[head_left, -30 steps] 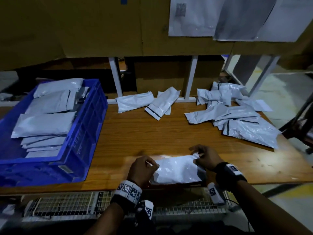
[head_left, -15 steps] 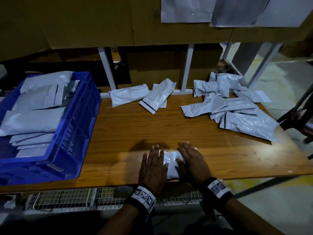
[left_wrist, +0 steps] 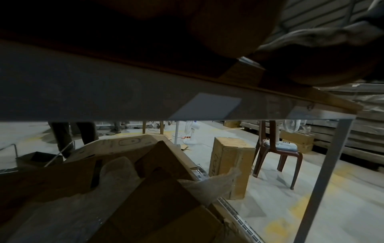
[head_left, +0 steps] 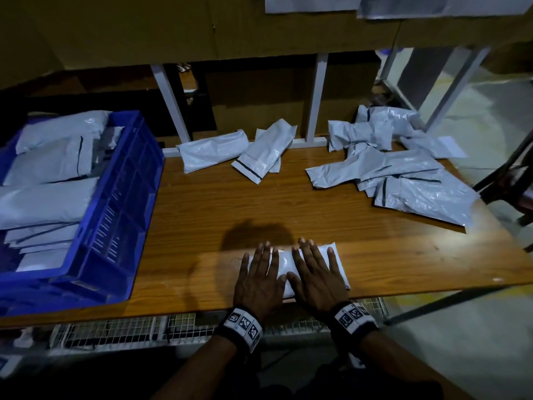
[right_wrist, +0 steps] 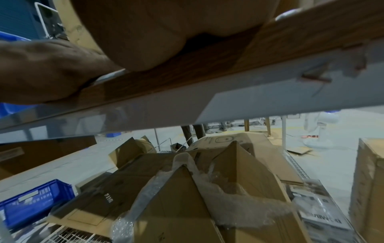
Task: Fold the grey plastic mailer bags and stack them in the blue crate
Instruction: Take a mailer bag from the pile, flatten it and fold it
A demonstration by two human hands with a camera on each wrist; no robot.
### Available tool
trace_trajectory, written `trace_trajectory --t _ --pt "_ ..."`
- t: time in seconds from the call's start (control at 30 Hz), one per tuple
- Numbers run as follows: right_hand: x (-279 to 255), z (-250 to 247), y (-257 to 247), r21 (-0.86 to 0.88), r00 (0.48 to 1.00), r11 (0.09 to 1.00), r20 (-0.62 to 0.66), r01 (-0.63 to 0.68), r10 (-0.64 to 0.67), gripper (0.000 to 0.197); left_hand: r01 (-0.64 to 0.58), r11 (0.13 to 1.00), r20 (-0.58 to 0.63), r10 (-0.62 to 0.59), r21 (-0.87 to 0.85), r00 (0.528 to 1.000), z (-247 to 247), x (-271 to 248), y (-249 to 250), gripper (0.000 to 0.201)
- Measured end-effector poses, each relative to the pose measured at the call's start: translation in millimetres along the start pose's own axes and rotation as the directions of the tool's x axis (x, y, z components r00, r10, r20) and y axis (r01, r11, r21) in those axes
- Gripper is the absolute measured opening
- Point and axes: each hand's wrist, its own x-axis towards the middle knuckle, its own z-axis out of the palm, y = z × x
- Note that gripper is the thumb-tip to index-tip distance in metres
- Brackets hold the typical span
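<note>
Pressing flat beneath both hands (head_left: 288,280), the folded mailer bag (head_left: 284,267) lies.

Folded mailer (head_left: 285,269) mostly hidden under both palms; blue crate (head_left: 121,215) cut off at left edge — fingers unseen in wrist views.

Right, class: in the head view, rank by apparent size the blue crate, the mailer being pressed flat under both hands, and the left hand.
1. blue crate, clearly largest.
2. mailer under the hands, partly covered.
3. left hand.
The mailer and hand look close in size, so that order is unsure.
</note>
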Motion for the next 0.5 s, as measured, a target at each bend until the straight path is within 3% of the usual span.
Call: trace_trajectory --t 0.5 --pt "-0.2 2.9 -0.1 -0.001 1.0 1.0 0.005 0.009 -0.009 0.065 0.003 1.0 0.032 -0.004 0.03 0.999 2.5 2.0 2.1 0.069"
